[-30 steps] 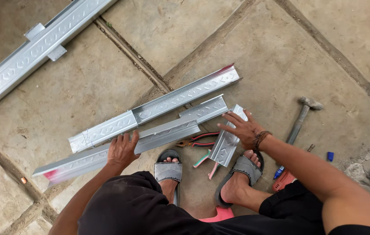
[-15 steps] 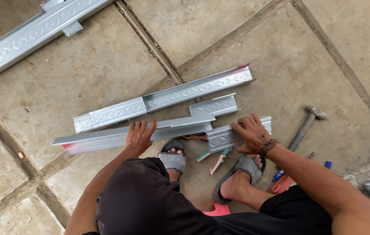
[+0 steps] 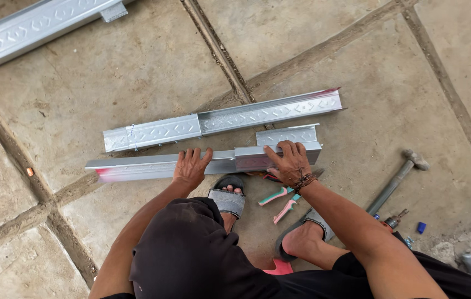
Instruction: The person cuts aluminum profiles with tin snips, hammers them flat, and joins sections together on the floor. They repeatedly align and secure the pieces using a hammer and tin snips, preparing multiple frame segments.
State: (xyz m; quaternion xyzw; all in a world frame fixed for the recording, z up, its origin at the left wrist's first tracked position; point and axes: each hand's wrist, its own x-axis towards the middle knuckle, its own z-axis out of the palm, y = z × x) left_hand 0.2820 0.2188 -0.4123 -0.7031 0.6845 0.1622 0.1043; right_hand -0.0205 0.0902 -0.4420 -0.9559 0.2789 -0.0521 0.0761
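Since the earlier frame, both hands have moved closer to each other along the near channel, and the short metal piece now lies in line with it instead of crossing it at an angle.

At the far left corner of the concrete floor (image 3: 136,72) lies a long embossed metal rail (image 3: 36,27), well apart from the rest. Near the middle of the floor, a second embossed channel (image 3: 219,119) lies slanted, made of two sections meeting end to end. Just in front of it lies the long plain channel (image 3: 136,166), with a reddish mark at its left end. The left hand (image 3: 190,168) rests flat on this channel, fingers spread and slightly apart, pressing down without closing around it. The right hand (image 3: 288,163) lies on the short channel piece (image 3: 285,145), fingers bent over its near edge, not fully clamped. Under the right wrist lie pink-handled snips (image 3: 280,200) on the floor, beside the sandalled feet. Toward the right edge lies a hammer (image 3: 399,177), well apart from the hands.
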